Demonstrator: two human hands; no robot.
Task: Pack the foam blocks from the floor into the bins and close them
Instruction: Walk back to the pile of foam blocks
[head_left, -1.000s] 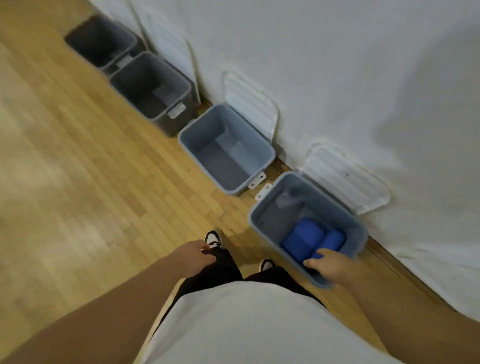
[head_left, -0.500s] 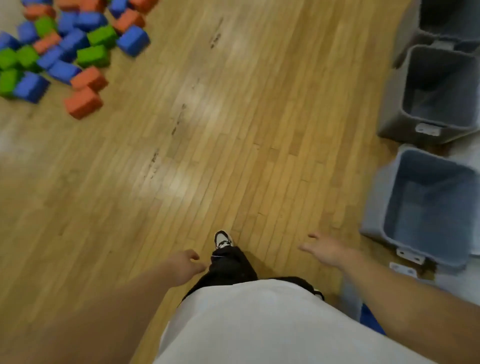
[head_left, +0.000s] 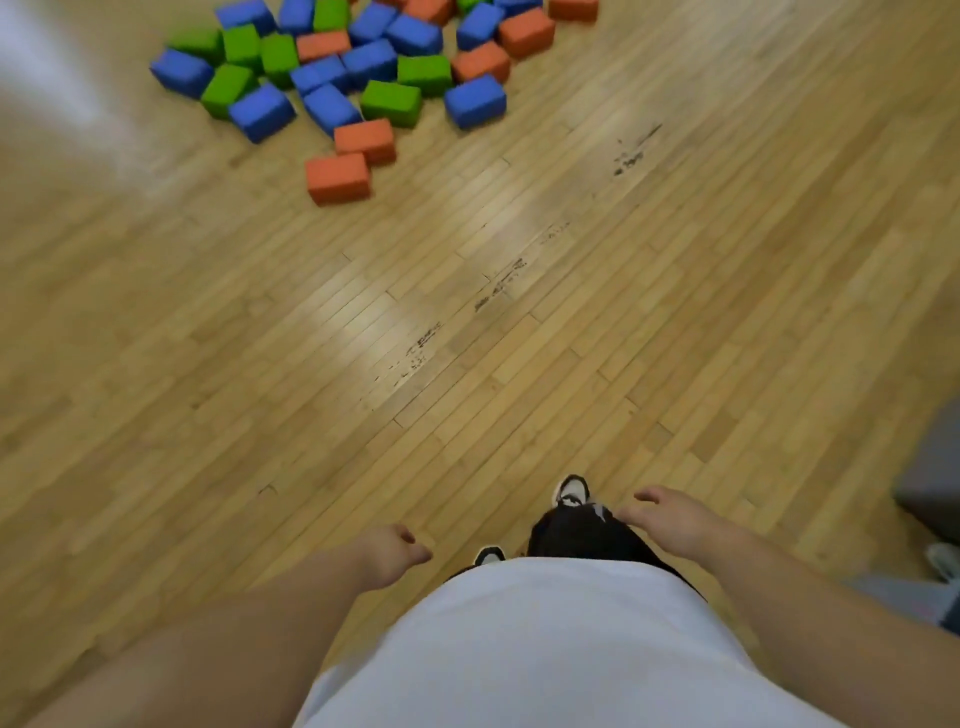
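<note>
Nearest you, both hands hang empty over the wooden floor (head_left: 467, 322): your left hand (head_left: 387, 553) has a loosely curled grip on nothing, and your right hand (head_left: 670, 522) is spread open above your black trouser leg (head_left: 582, 535). At the right edge a grey bin (head_left: 935, 478) barely shows. Well ahead, the foam blocks (head_left: 363, 73), blue, green and orange, lie heaped on the floor, an orange block (head_left: 337, 177) closest to you.

Foam blocks (head_left: 358, 78) heaped on wooden floor (head_left: 467, 338)
</note>
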